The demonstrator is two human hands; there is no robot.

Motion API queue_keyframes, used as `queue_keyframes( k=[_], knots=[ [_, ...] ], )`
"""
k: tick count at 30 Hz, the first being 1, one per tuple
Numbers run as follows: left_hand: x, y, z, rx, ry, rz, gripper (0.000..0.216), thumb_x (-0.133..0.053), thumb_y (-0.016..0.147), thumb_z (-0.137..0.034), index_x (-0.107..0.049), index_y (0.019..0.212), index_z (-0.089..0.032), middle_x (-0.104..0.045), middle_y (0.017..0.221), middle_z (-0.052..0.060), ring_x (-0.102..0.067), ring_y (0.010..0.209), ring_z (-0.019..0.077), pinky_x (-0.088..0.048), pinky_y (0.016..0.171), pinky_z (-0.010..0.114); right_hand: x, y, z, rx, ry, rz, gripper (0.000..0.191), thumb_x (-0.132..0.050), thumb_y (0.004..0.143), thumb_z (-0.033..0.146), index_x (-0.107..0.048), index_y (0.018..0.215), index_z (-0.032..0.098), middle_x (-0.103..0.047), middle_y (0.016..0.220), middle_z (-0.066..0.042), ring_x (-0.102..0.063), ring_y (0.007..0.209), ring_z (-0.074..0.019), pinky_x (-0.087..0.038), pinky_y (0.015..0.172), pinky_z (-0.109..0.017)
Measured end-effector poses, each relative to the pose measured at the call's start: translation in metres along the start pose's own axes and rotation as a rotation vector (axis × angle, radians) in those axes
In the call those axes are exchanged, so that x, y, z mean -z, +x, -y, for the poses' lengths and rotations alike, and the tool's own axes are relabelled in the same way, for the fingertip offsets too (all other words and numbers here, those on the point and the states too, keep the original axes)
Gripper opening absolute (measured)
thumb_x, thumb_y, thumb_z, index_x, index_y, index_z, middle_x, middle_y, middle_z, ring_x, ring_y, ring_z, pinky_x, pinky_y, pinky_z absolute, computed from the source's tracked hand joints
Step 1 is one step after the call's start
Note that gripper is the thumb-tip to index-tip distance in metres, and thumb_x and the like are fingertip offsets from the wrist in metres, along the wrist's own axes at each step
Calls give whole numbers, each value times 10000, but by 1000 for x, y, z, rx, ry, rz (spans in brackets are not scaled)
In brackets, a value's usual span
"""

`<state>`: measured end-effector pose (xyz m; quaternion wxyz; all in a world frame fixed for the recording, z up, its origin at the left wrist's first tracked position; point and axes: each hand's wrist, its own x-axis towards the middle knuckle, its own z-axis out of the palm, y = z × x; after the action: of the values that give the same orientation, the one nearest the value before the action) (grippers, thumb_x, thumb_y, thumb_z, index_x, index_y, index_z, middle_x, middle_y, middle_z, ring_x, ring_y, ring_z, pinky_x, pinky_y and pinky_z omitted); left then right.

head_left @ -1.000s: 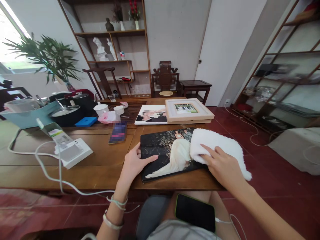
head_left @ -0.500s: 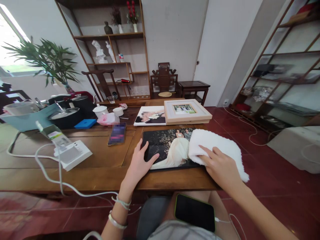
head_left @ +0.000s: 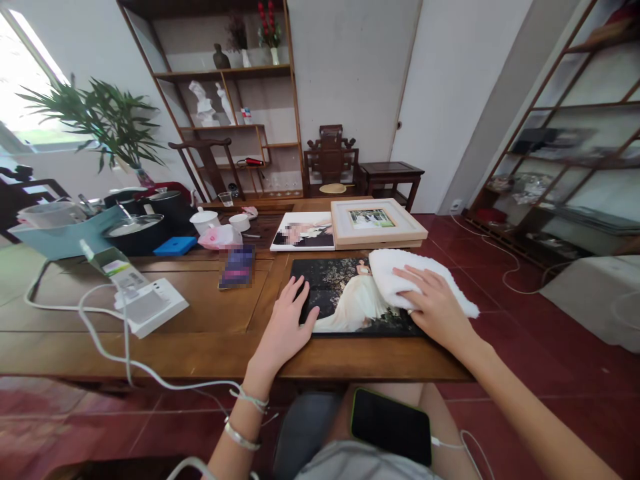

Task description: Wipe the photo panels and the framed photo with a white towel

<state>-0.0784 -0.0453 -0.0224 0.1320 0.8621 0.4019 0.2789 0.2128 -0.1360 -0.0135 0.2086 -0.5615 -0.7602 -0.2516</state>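
The dark photo panel (head_left: 350, 307) lies on the counter (head_left: 350, 360), close to the near edge. My left fingers (head_left: 291, 293) are spread apart over its left side, the thumb on its face. My right fingers (head_left: 421, 281) rest on the white cloth (head_left: 383, 275), which covers the panel's far right part; whether they clamp it, I cannot tell. Beyond, on the far side, lies a framed picture (head_left: 373, 219).
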Motion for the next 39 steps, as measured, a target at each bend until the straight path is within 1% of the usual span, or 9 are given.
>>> queue_keyframes(
  k=[5, 14, 19, 21, 24, 27, 32, 36, 39],
  knots=[
    [1, 0, -1, -8, 5, -8, 527, -468, 861, -330, -389, 1350, -149, -351, 1443, 152, -247, 1366, 282, -271, 1080, 495, -13, -7, -1, 21, 94, 80, 447, -417, 638, -24, -622, 978, 181, -529, 1303, -108, -418, 1258, -262, -393, 991, -486],
    [3, 3, 4, 4, -96, -161, 300, -524, 823, -259, -578, 1104, -170, -547, 1221, 123, -452, 1190, 258, -347, 1037, 468, -4, -7, 2, 42, 116, 65, 432, -415, 622, -26, -641, 918, 193, -578, 1252, -91, -486, 1200, -266, -422, 976, -482],
    [-1, 3, 8, -24, -154, -63, 422, -389, 899, -255, -426, 1310, -167, -331, 1457, 123, -244, 1370, 238, -240, 1105, 471, -4, -9, 2, 55, 96, 64, 427, -427, 613, -9, -646, 915, 199, -582, 1247, -83, -495, 1189, -263, -431, 963, -468],
    [-2, 3, 10, -2, -162, -17, 431, -339, 915, -255, -414, 1326, -148, -329, 1464, 127, -226, 1381, 229, -229, 1111, 470, -2, -7, 0, 56, 57, 64, 411, -436, 615, 2, -651, 910, 190, -598, 1222, -99, -536, 1135, -272, -452, 929, -454],
    [-4, 4, 13, 25, -170, -15, 424, -316, 919, -249, -453, 1303, -131, -388, 1430, 136, -290, 1359, 219, -250, 1106, 459, 1, 0, -4, 4, -31, -17, 344, -462, 668, 43, -655, 922, 175, -651, 1105, -134, -609, 990, -277, -491, 847, -432],
    [-6, 4, 15, 19, -179, -53, 409, -330, 910, -239, -495, 1270, -136, -419, 1411, 131, -317, 1347, 212, -261, 1104, 448, 1, 12, -5, 1, -32, -119, 281, -479, 701, 65, -650, 898, 170, -640, 1115, -148, -579, 1052, -279, -455, 908, -445],
    [-6, 4, 14, 18, -153, -53, 407, -343, 902, -241, -510, 1262, -152, -431, 1405, 120, -320, 1346, 203, -271, 1101, 437, -13, 32, 3, 113, 93, 111, 380, -502, 642, 29, -624, 969, 181, -468, 1363, -115, -369, 1286, -304, -356, 1012, -515],
    [-4, 5, 12, 29, -140, -47, 410, -342, 898, -239, -513, 1259, -146, -433, 1404, 122, -317, 1347, 207, -264, 1104, 435, -15, 37, 12, 78, 146, 224, 433, -480, 668, -2, -613, 1037, 181, -492, 1343, -120, -387, 1276, -299, -363, 1008, -530],
    [-3, 5, 11, 29, -140, -42, 414, -341, 897, -243, -514, 1257, -132, -433, 1403, 128, -323, 1345, 210, -254, 1111, 425, 0, 27, 28, 89, 190, 268, 398, -476, 674, -6, -632, 995, 172, -497, 1339, -122, -375, 1285, -295, -340, 1029, -534]
  ],
)
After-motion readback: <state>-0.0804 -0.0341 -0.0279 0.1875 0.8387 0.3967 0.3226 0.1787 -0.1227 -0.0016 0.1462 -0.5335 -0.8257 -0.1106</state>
